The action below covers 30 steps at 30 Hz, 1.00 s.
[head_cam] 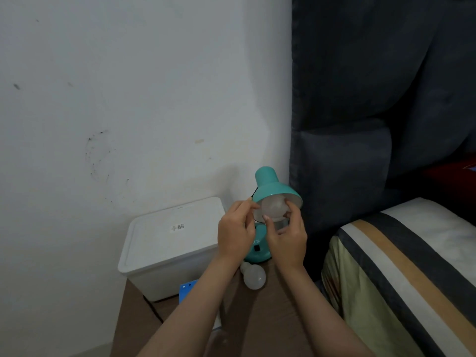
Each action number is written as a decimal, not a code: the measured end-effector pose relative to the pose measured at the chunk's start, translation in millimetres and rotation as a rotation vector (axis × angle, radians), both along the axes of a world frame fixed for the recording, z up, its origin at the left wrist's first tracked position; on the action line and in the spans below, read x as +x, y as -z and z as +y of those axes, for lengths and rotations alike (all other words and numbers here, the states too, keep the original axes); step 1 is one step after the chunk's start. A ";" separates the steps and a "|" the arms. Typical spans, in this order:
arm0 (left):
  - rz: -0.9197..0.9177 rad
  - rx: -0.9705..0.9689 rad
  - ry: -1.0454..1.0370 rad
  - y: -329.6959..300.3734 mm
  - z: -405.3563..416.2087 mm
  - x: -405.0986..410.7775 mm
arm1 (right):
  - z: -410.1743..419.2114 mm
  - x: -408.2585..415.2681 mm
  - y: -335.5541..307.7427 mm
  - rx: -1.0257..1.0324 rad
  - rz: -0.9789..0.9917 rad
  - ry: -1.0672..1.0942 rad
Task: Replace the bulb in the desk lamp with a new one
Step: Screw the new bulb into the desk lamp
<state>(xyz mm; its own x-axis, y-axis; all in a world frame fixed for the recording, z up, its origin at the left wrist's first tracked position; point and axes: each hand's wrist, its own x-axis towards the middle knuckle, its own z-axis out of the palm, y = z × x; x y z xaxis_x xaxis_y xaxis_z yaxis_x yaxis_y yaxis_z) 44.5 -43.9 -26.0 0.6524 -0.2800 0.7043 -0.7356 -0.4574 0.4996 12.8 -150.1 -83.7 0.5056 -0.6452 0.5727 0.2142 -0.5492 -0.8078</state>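
A teal desk lamp (270, 188) stands on a brown bedside table (260, 310), its shade tilted toward me. A white bulb (273, 207) sits in the shade's mouth. My right hand (287, 238) grips this bulb, fingers curled round its front. My left hand (235, 231) pinches the left rim of the shade between thumb and fingers. A second white bulb (253, 277) lies on the table in front of the lamp's base (258, 247), under my left wrist.
A white lidded plastic box (170, 240) fills the table's left side. A blue flat thing (188, 288) lies under my left forearm. The white wall is behind; a dark padded headboard (360, 124) and a striped bed (401, 274) are to the right.
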 end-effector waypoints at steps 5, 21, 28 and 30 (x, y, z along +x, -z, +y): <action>0.073 -0.038 0.066 -0.2 4.9 -2.0 | 1.4 -1.4 -1.0 0.003 0.040 -0.010; 0.331 -0.032 -0.197 24.9 117.1 -27.9 | 68.0 -16.9 0.8 -0.176 -0.017 -0.174; 0.580 0.164 -0.709 34.4 175.4 -12.7 | 79.9 11.4 -18.2 -0.188 0.520 -0.526; 0.716 0.172 -0.719 36.1 190.9 -3.8 | 81.3 20.9 -25.4 -0.202 0.647 -0.585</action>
